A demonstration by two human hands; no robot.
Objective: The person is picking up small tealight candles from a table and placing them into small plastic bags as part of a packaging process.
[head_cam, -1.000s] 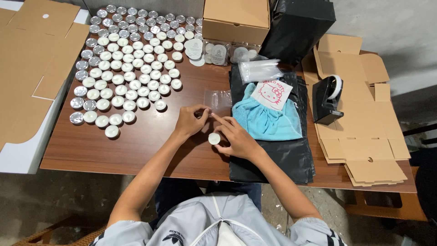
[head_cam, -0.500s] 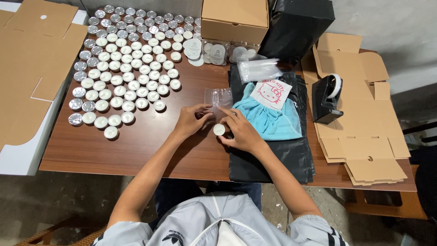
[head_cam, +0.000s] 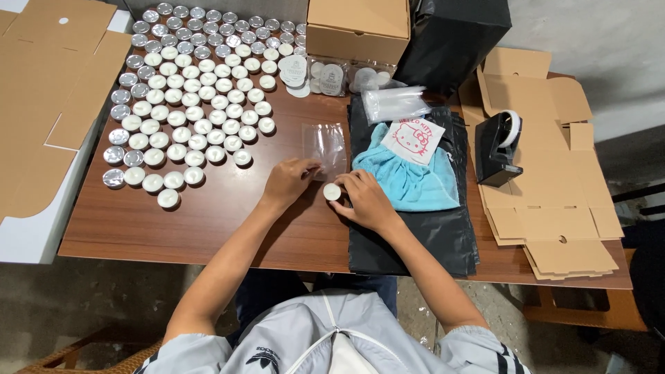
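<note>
Holding a single white tealight (head_cam: 332,192) in our right hand (head_cam: 366,199), fingers curled round it, low over the wooden table (head_cam: 208,215); left hand (head_cam: 287,181) pinches the near corner of a clear plastic bag (head_cam: 325,147) lying flat just beyond, likely to steady its mouth next to the candle. Right of that, a teal cloth (head_cam: 409,181) on black plastic bags (head_cam: 415,235). Farther left, tealights in rows (head_cam: 190,97), kept within reach. Far right, a tape dispenser (head_cam: 497,147) on flat cardboard blanks (head_cam: 561,208); a closed carton (head_cam: 357,28) at the back
</note>
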